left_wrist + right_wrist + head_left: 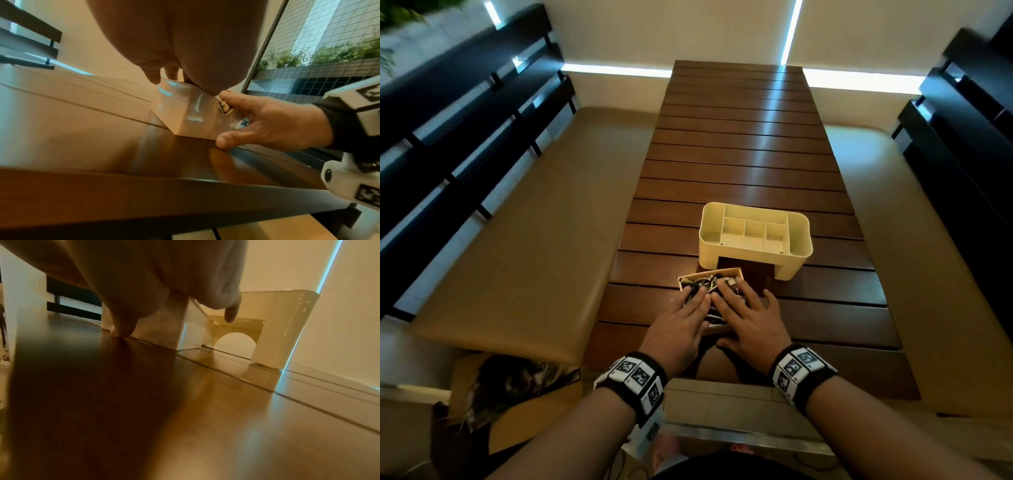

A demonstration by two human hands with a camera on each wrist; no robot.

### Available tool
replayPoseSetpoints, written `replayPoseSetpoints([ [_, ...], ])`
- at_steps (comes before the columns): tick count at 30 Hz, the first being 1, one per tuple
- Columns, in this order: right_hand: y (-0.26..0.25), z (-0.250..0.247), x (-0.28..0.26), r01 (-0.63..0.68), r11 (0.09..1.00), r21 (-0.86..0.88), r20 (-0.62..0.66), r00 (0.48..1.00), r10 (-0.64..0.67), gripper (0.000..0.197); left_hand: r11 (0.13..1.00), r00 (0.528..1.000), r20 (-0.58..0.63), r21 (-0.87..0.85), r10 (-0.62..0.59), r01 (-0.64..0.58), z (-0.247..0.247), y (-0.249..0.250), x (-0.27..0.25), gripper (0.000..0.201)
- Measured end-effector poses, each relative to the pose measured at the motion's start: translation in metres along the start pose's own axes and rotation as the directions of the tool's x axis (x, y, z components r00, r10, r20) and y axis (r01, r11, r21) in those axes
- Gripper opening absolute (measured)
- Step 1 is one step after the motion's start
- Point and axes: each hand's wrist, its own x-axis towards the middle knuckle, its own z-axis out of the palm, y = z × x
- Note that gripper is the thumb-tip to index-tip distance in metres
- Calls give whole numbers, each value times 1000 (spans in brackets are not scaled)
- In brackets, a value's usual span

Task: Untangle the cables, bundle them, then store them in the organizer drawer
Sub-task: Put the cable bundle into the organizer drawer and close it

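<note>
Both hands lie flat, side by side, fingers straight, pressing on the cables [707, 282] in the drawer [736, 272]: left hand [681, 323], right hand [751, 320]. The drawer sits on the bench [739, 154], just near of the empty organizer [799, 255].

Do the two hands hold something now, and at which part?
Nothing is gripped. The left hand and right hand lie flat, fingers straight, pressing on the tangled dark and pale cables in the small beige pulled-out drawer.
</note>
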Motion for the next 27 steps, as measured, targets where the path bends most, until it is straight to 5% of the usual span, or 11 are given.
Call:
replayPoseSetpoints([
  [6, -6, 5, 1, -8, 997, 73, -130, 991, 17, 84, 1000, 997, 78, -25, 19, -17, -19, 3, 1, 69],
  [11, -3, 14, -11, -109, 982, 157, -101, 987, 125, 81, 990, 964, -263, -115, 49, -82, -52, -4, 28, 58],
  [13, 3, 18, -20, -149, 973, 174, -89, 982, 166, 75, 991, 953, -303, -113, 31, -68, -64, -3, 50, 57],
  [21, 12, 20, -34, -291, 940, 175, -39, 952, 302, 72, 984, 995, -55, -162, -81, 71, -73, -9, 105, 52],
  [27, 9, 23, -30, -351, 921, 171, -21, 933, 359, 80, 986, 981, -189, -168, -41, 9, -69, -11, 97, 38],
])
